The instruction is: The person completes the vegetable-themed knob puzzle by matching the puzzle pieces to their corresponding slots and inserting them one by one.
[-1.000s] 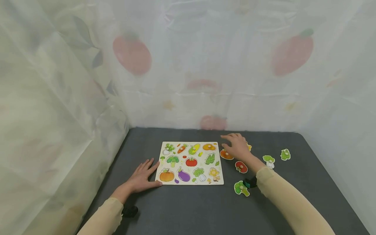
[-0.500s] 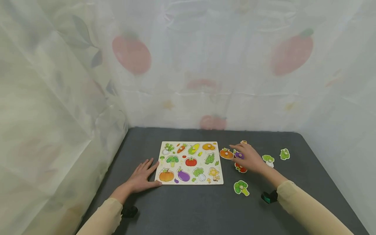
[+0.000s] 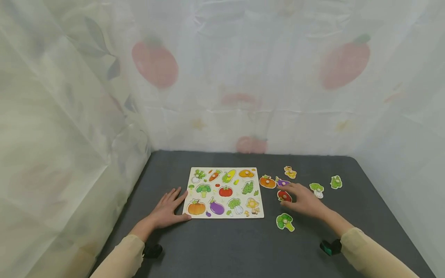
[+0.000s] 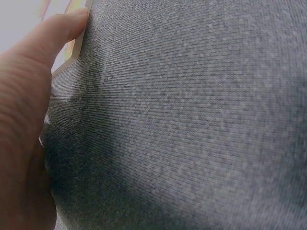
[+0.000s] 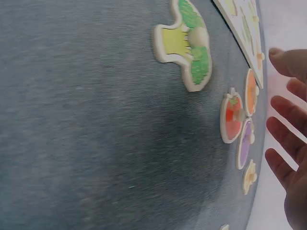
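Observation:
A white wooden puzzle board (image 3: pixel 213 194) printed with vegetables lies at mid-table. My left hand (image 3: pixel 166 210) rests at its left edge, fingers spread, thumb at the near corner; in the left wrist view the thumb (image 4: pixel 57 31) touches the board's edge. Above the tomato piece (image 3: pixel 283 196) hovers my right hand (image 3: pixel 307 200), fingers apart and holding nothing. Close by lie an eggplant piece (image 3: pixel 281 182), a pumpkin piece (image 3: pixel 267 182) and a mushroom piece (image 3: pixel 290 172). Nearer me is the broccoli piece (image 3: pixel 285 222). Knobs show on pieces in the right wrist view, such as the broccoli (image 5: pixel 198 38).
Farther right lie a leafy cabbage piece (image 3: pixel 317 190) and another green piece (image 3: pixel 336 182). The dark grey table (image 3: pixel 222 251) is bordered by pale hanging sheets (image 3: pixel 208 127) at the back and sides. Carrot, corn and other knobbed pieces sit in the board's top row.
My right hand has moved back toward me and to the right, from above the pumpkin and eggplant to the tomato. The mushroom and eggplant are uncovered. My left hand has stayed still.

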The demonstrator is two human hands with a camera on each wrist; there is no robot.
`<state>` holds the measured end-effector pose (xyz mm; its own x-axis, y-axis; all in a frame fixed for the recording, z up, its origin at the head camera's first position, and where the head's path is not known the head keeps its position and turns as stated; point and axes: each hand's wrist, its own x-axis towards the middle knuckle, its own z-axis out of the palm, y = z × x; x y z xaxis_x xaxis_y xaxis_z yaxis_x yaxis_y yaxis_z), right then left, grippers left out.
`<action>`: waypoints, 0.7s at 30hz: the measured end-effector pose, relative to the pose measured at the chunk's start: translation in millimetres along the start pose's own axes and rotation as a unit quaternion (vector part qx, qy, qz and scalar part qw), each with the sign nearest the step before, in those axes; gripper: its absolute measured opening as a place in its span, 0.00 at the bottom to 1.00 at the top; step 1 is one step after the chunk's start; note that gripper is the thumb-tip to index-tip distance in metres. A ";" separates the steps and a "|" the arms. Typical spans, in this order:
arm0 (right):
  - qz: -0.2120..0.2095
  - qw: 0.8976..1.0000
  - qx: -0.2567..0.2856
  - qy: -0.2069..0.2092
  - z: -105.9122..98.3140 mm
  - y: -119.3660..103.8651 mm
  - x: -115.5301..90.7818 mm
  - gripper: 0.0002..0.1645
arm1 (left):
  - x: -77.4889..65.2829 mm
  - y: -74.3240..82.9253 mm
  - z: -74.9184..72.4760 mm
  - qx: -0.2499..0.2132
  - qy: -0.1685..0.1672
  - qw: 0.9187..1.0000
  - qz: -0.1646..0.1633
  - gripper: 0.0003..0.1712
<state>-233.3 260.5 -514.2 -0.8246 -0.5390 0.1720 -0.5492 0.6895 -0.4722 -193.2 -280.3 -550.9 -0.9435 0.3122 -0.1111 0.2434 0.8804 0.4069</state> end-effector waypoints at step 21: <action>-0.028 0.999 -0.004 -0.018 20.7 2.4 -39.8 0.12 | -0.2 -5.0 5.7 -0.021 0.028 0.999 0.024 0.60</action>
<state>-199.0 273.6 -540.1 -0.7869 -0.5941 0.1670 -0.5961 0.6616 -0.4550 -192.9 -282.8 -558.2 -0.9421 0.3329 -0.0402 0.2809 0.8488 0.4479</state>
